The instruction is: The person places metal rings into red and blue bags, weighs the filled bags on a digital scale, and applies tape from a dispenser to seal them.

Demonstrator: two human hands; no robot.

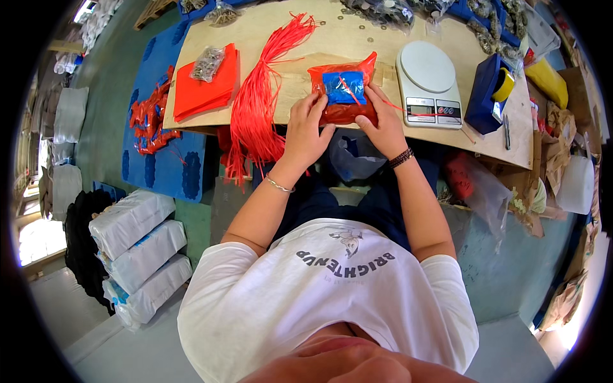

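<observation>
A red plastic packet (337, 115) lies at the table's front edge with a blue patch (344, 81) on its top. My left hand (306, 119) grips its left side, fingers over the top and thumb at the front edge. At the right side my right hand (381, 119) holds it, fingers close to the blue patch. A thin red plastic strip (352, 90) crosses the patch, and a red strand runs from my right hand over the digital kitchen scale (404, 100). Left of the packet, a bundle of red plastic strips (256, 100) hangs over the table edge.
A stack of flat red bags (206, 98) bears a clear bag of metal parts (208, 63). A blue tape dispenser (483, 95) and tweezers (506, 131) are at the right. Red packets (152, 117) lie on a blue plastic pallet (165, 167). A clear plastic bag (357, 155) hangs below the table.
</observation>
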